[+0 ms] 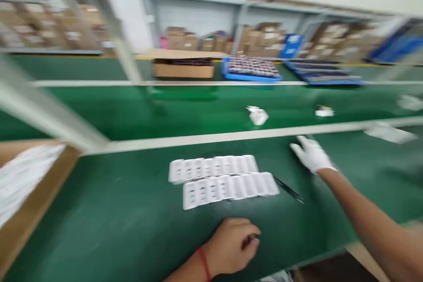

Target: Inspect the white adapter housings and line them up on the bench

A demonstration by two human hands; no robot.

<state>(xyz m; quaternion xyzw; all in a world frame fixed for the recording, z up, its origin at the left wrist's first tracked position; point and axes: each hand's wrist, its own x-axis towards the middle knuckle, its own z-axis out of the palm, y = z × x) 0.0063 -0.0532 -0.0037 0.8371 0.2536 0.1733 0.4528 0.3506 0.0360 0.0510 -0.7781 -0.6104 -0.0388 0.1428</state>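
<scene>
Two rows of small white plastic parts lie side by side on the green bench mat. My left hand, bare with a red cord at the wrist, rests on the mat just in front of them, fingers curled around something small and dark. My right hand, in a white glove, reaches out over the mat toward the conveyor edge, fingers stretched and holding nothing. A thin dark tool lies on the mat right of the white rows.
A green conveyor belt runs behind the bench with white pieces on it. A cardboard box with white sheets stands at the left. Beyond are a brown carton, blue trays and shelves of boxes.
</scene>
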